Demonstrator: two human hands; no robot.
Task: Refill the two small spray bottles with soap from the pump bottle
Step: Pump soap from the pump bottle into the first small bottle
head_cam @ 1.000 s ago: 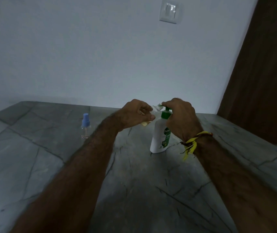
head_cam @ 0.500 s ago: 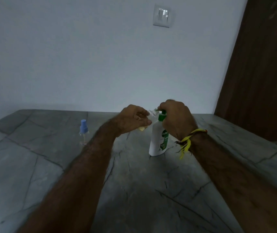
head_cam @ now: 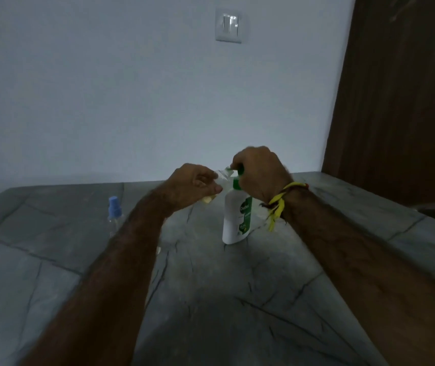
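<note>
A white pump bottle (head_cam: 235, 218) with a green label and green pump stands upright on the grey stone counter (head_cam: 211, 299). My right hand (head_cam: 258, 174) lies over its pump head, fingers curled around it. My left hand (head_cam: 193, 184) grips a small clear spray bottle (head_cam: 221, 175), tilted, with its mouth right at the pump's nozzle; yellowish soap shows at its lower end. A second small clear spray bottle with a blue cap (head_cam: 113, 211) stands upright to the left, partly behind my left forearm.
The counter runs back to a pale wall with a light switch (head_cam: 229, 25). A dark wooden panel (head_cam: 401, 96) rises at the right. A small pale object (head_cam: 158, 250) lies on the counter beside my left forearm.
The camera has tilted so everything sits lower in view. My right hand rises slightly on the pump head; the left keeps the small bottle at the nozzle.
</note>
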